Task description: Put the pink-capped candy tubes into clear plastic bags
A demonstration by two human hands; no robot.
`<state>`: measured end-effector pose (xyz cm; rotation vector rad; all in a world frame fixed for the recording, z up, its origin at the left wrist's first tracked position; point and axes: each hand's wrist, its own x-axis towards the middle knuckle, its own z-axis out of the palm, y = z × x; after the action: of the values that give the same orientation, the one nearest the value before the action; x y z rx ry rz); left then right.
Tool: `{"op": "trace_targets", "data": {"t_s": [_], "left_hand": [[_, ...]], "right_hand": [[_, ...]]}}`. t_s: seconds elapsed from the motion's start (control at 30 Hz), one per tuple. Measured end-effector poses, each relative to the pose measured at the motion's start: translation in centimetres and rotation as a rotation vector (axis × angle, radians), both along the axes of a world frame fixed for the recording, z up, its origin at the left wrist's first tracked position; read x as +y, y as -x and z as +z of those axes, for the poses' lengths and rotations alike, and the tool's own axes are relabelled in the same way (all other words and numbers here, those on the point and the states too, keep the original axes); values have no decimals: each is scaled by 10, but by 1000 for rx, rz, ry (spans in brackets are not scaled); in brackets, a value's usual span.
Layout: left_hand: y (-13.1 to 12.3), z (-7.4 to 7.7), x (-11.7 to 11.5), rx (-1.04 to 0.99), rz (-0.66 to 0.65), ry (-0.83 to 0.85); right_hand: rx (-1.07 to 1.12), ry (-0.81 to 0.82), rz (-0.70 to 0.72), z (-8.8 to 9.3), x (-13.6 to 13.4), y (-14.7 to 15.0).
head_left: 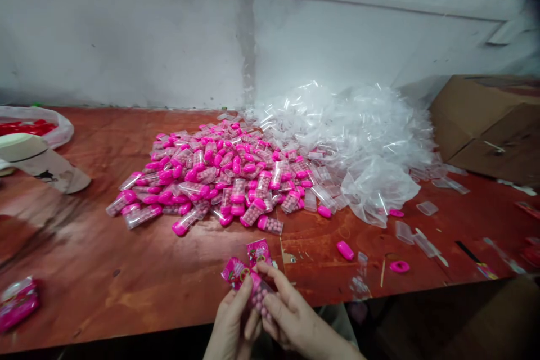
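Note:
Close to the table's front edge, my left hand (230, 318) and my right hand (295, 315) are together, fingers closed. Between them is a small clear candy bottle (262, 302) full of pink balls, partly covered by the fingers. My left thumb and fingers pinch a shiny pink printed wrapper (235, 271) at its upper end. A second printed pink wrapper piece (258, 251) sticks up by my right index finger; whether the two pieces join is hidden. My right hand grips the bottle's side. Beyond lies a heap of pink-capped candy bottles (228, 171).
Clear plastic bags and empty tubes (350, 129) are piled behind, beside a cardboard box (489, 124). A pink cap (345, 250) and several clear pieces lie at right. At left are a white cup (46, 166), a bag of red pieces (37, 124) and a pink packet (19, 304).

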<state>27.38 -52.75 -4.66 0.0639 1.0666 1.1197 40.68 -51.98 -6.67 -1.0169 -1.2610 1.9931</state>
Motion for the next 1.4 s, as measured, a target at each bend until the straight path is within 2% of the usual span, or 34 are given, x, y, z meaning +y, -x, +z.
{"op": "trace_targets", "data": {"t_s": [0.07, 0.17, 0.23, 0.37, 0.43, 0.53, 0.63, 0.7, 0.77, 0.87, 0.93, 1.03, 1.13, 1.27, 1.33, 1.4], "left_hand": [[-1, 1, -2, -17, -27, -1], [-4, -7, -6, -18, -53, -11], [-5, -17, -8, -3, -66, -4], [-5, -32, -10, 23, -73, -1], [-5, -30, -9, 44, -52, -9], [-7, -21, -9, 118, 20, 17], [-11, -16, -9, 121, 80, 65], [-13, -17, -11, 67, 79, 84], [-15, -21, -13, 38, 33, 58], [-13, -26, -17, 40, -67, -29], [-10, -26, -19, 58, -88, -69], [-3, -26, -18, 89, -85, -89], [-2, -30, -16, 88, -137, -101], [-7, -37, -18, 122, -181, -137], [1, -32, -20, 114, -213, -106], [25, -18, -20, 102, -171, -45]], "right_hand": [[76, 105, -16, -4, -2, 2], [-38, -125, -105, -4, -4, 2], [-89, -210, -98, -3, -3, 1], [-23, -47, -59, -4, -2, 2], [-105, -130, -65, -7, -5, 2], [-337, -355, -65, -12, -11, 3], [-398, -430, -92, -16, -14, 8], [-309, -375, -172, -16, -13, 13], [-161, -163, -233, -13, -8, 17], [75, 220, -162, -4, 0, 17], [139, 260, -90, 1, 4, 13], [95, 119, -30, 4, 6, 5], [68, 66, 38, 0, 4, 2], [13, 5, -18, -8, 3, 13], [-65, -107, -3, -7, 5, 19], [-230, -339, 15, -2, 11, 19]]}}
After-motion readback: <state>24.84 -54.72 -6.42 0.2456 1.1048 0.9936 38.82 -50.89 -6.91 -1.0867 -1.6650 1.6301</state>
